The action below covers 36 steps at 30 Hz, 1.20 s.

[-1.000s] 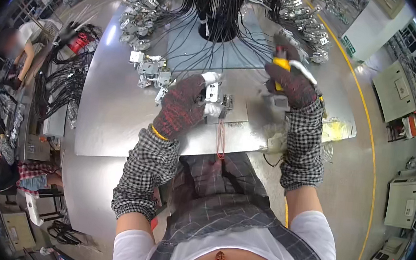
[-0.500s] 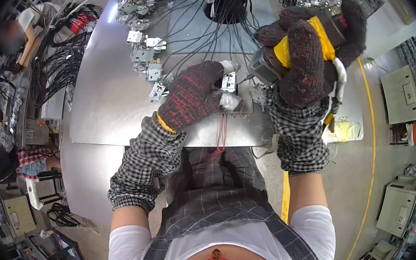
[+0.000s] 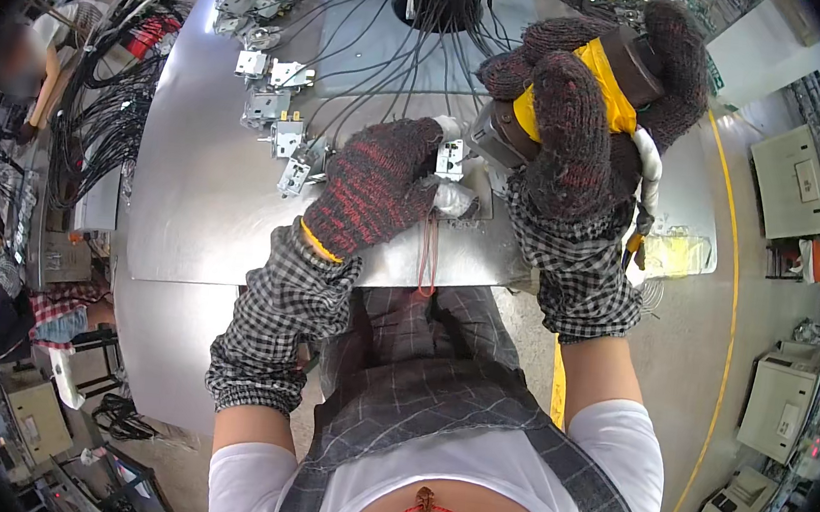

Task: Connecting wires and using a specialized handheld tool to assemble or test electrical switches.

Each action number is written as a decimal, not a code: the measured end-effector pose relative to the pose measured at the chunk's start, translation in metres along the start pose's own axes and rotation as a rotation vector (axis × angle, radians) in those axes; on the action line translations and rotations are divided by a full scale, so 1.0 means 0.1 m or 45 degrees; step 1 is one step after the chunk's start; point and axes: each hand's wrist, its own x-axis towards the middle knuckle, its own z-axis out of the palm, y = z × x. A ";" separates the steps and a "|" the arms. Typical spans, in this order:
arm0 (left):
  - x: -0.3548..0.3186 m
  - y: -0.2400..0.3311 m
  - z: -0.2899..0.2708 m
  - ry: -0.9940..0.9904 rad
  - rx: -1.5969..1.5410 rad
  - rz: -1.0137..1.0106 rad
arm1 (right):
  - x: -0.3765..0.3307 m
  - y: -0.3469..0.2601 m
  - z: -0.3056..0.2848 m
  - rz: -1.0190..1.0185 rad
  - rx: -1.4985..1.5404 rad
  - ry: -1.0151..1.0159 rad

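Observation:
My left hand (image 3: 374,188) wears a dark red-flecked knit glove, its thumb and a fingertip wrapped in white. Between those wrapped tips it pinches a small silver metal box-shaped part (image 3: 450,159) just above the table. In my right hand (image 3: 571,138), also gloved, is a dark handheld power tool (image 3: 635,68) bound with yellow tape. Its grey front end (image 3: 501,134) points left, beside the small part and a little apart from it. A white-wrapped cord (image 3: 648,175) hangs from the tool past my right sleeve. A red string loop (image 3: 429,258) dangles over the table's front edge.
More silver metal parts with black wires (image 3: 283,135) lie left of my hand and in a pile at the back left. A bundle of black wires (image 3: 439,2) rises at the back. A clear yellowish packet (image 3: 677,254) sits at right. People work at far left.
The tool in my right hand has shifted left, closer to the small metal part, and tilted slightly. My left hand keeps its pinch on the part. The whole view has moved a little.

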 end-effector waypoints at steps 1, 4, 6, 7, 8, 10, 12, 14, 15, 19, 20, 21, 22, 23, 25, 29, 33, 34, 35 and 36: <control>0.00 0.00 0.01 -0.026 -0.094 -0.031 | -0.03 0.07 -0.09 0.077 0.046 -0.002; -0.03 -0.07 0.01 0.025 0.034 0.075 | -0.12 0.42 -0.39 0.451 0.379 -0.033; -0.06 0.10 -0.10 0.106 0.165 0.108 | -0.21 0.61 -0.58 0.655 0.572 -0.007; -0.10 0.18 -0.15 0.181 0.289 0.143 | -0.23 0.69 -0.67 0.703 0.616 0.008; -0.17 0.24 -0.23 0.182 0.294 0.140 | -0.24 0.75 -0.70 0.736 0.641 0.002; -0.32 0.32 -0.34 0.106 0.853 0.244 | -0.23 0.86 -0.73 0.573 0.425 -0.087; -0.42 0.18 -0.28 -0.032 0.923 0.218 | -0.22 0.93 -0.77 0.239 -0.016 -0.252; -0.43 0.07 -0.28 -0.133 0.992 0.256 | -0.15 0.78 -0.55 0.168 -0.077 -0.257; -0.43 0.09 -0.29 -0.145 0.955 0.221 | -0.09 0.65 -0.41 0.131 -0.085 -0.242; -0.38 0.13 -0.31 0.009 0.845 0.197 | 0.16 0.10 0.03 -0.121 -0.166 -0.112; -0.30 0.20 -0.21 0.119 0.565 0.193 | 0.17 -0.04 0.08 -0.209 -0.198 -0.051; -0.20 0.26 -0.11 0.224 0.282 0.185 | 0.26 -0.17 0.10 -0.302 -0.222 0.003; -0.09 0.28 -0.03 0.336 0.275 0.376 | 0.27 -0.22 0.15 -0.358 -0.206 0.036; -0.04 0.21 0.03 0.328 0.088 0.338 | 0.30 -0.30 0.18 -0.388 -0.196 0.058; -0.01 0.17 0.05 0.315 -0.105 0.303 | 0.30 -0.31 0.20 -0.392 -0.143 0.030; -0.08 -0.04 -0.10 0.126 -0.096 0.131 | 0.21 -0.29 0.21 -0.396 0.069 -0.031; 0.00 0.16 -0.14 0.009 0.215 0.150 | 0.07 -0.26 0.18 -0.393 -0.151 -0.055; 0.00 0.17 -0.13 0.008 0.216 0.153 | 0.05 -0.24 0.15 -0.402 -0.259 -0.063; 0.00 0.17 -0.12 0.036 0.259 0.174 | 0.04 -0.24 0.11 -0.414 -0.402 -0.084; 0.00 0.16 -0.10 0.064 0.302 0.194 | 0.04 -0.24 0.09 -0.444 -0.575 -0.116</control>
